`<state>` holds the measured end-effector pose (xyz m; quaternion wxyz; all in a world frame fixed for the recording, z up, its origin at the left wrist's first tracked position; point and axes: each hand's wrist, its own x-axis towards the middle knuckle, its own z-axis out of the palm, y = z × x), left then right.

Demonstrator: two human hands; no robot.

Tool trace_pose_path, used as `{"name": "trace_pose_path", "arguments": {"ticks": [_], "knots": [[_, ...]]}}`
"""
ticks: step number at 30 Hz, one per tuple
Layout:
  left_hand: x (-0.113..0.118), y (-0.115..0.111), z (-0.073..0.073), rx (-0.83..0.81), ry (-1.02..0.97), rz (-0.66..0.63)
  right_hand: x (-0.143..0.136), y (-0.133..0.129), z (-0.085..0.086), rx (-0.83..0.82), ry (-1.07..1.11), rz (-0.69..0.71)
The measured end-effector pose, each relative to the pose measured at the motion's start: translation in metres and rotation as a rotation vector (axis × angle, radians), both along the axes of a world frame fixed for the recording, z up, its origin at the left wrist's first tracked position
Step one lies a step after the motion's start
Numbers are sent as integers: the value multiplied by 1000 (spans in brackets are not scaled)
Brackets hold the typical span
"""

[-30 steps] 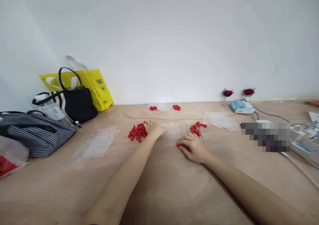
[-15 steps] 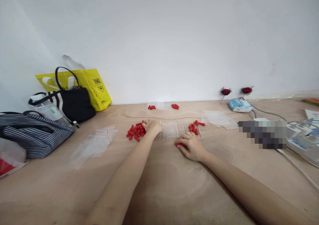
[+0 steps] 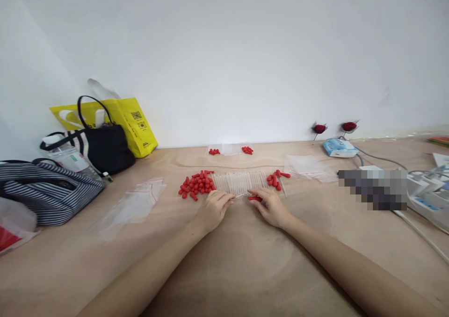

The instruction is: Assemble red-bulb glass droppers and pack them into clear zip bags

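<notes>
Steadily, then: through the head view, the only one I have, I take the gap between the hands as the clock's centre. At 4 o'clock the right grip (image 3: 272, 208) pinches a red bulb (image 3: 254, 198) between thumb and fingers, low over the counter (image 3: 245, 256). At 8 o'clock the left grip (image 3: 213, 210) has its fingertips drawn together beside the near ends of the clear tubes (image 3: 240, 182); a thin pale object (image 3: 240, 196) shows in the gap, but I cannot tell whether the left fingers have hold of it. The tubes lie side by side at 12, with a heap of red bulbs (image 3: 199, 184) at 10 and a smaller cluster (image 3: 274, 181) at 2.

I judge that a light pinch suits the bulb, which looks soft and would likely cave under pressure. I would brace both grips against the counter, level with each other, and leave clearance from the tube ends, since a brushed tube could roll and skew the row.
</notes>
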<state>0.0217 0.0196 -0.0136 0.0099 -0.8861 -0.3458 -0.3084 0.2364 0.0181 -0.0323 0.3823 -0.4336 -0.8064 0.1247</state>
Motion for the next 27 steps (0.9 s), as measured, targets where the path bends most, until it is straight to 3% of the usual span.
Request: {"name": "trace_pose_path", "arguments": {"ticks": [5,19,27], "knots": [[0,2,-3,45,-26,-14,-3,-2,5,-66,92,95],[0,3,-5,34,-5,-23,-7,-6,11,-163,108,143],[1,2,-6,68,12,-38,-6,-2,5,-82,79,144]]}}
